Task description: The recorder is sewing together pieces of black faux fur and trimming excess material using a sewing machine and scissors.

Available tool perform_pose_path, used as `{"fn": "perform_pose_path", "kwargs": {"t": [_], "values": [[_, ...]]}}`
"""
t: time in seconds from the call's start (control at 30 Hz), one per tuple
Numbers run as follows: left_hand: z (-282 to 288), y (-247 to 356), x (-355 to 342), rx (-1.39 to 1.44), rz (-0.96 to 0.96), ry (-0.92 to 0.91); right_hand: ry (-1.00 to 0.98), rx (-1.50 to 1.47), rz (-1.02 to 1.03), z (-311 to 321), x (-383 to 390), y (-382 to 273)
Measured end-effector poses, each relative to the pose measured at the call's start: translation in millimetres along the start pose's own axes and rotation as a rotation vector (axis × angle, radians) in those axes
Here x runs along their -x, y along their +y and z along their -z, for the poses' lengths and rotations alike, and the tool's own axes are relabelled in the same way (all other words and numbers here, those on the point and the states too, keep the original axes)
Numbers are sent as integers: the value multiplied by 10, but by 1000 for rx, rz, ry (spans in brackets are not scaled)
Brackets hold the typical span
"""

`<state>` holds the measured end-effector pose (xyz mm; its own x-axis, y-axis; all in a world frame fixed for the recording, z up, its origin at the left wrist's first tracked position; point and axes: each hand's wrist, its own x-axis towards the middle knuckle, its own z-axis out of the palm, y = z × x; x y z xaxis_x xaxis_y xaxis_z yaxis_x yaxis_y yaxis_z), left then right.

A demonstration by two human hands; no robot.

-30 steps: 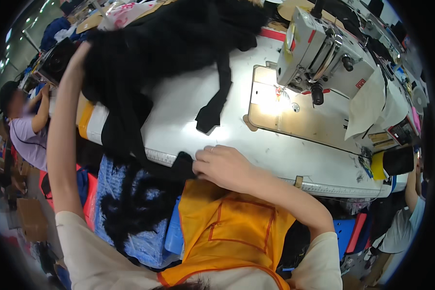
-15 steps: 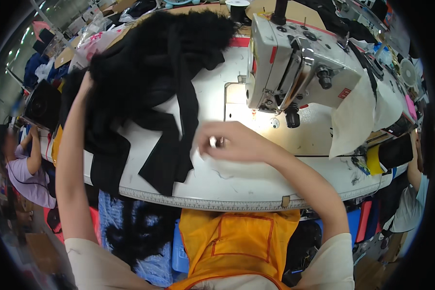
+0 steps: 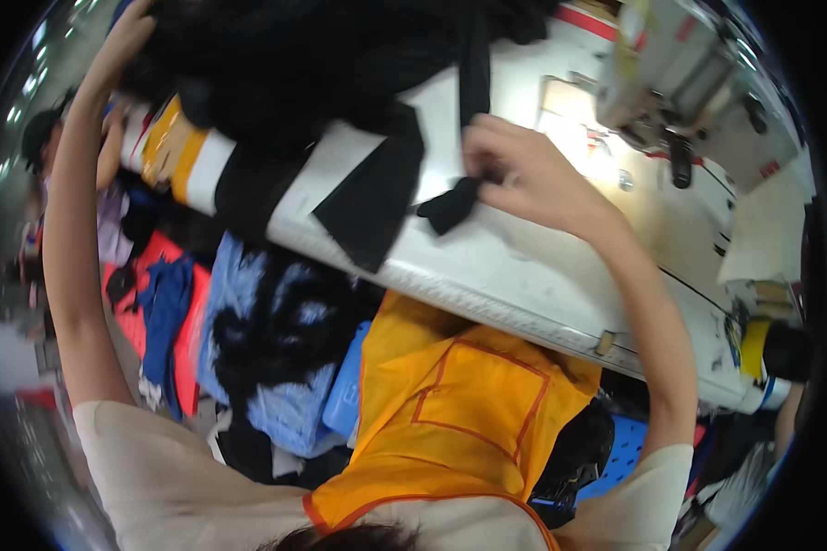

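Note:
A large black garment (image 3: pixel 276 64) with long loose panels is spread over the white sewing table (image 3: pixel 524 275), running out of view at the top. My left hand (image 3: pixel 130 35) is at its far left edge, fingers closed on the cloth and partly blurred. Nearer the middle, my right hand (image 3: pixel 528 174) pinches a narrow black fabric strip (image 3: pixel 476 83); the strip's short end (image 3: pixel 452 208) sticks out below the fingers. A wide black panel (image 3: pixel 377 197) hangs over the table's front edge, left of my right hand.
A sewing machine (image 3: pixel 680 73) stands right of my right hand, its needle area lit. A ruler strip (image 3: pixel 487 312) follows the table's front edge. Black scraps lie on blue plastic (image 3: pixel 294 404) below. Another person (image 3: pixel 110 220) is at far left.
The view has shifted and turned. My right hand, previously beside the cloth, now has hold of the black strip. My left hand has moved farther up and left with the garment.

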<state>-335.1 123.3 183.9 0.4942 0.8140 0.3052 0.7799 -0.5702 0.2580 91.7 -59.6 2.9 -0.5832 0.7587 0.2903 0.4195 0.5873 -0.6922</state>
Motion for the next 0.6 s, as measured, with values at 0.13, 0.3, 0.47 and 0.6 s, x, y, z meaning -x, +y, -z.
{"fn": "perform_pose_path", "kwargs": {"t": [0.13,0.3,0.47,0.6], "values": [[433,274,623,839,311,-4,363,-895,-495,-45,723,-390],[417,980,805,1040,329,126,-441,-213,-243,-44,988,-927],[-6,2017,866,1006,111,-139,-287,-299,-167,-166,868,-1296],[-968,2738,1126,770,-332,-289,197,-953,-233,-629,825,-1244]]}}
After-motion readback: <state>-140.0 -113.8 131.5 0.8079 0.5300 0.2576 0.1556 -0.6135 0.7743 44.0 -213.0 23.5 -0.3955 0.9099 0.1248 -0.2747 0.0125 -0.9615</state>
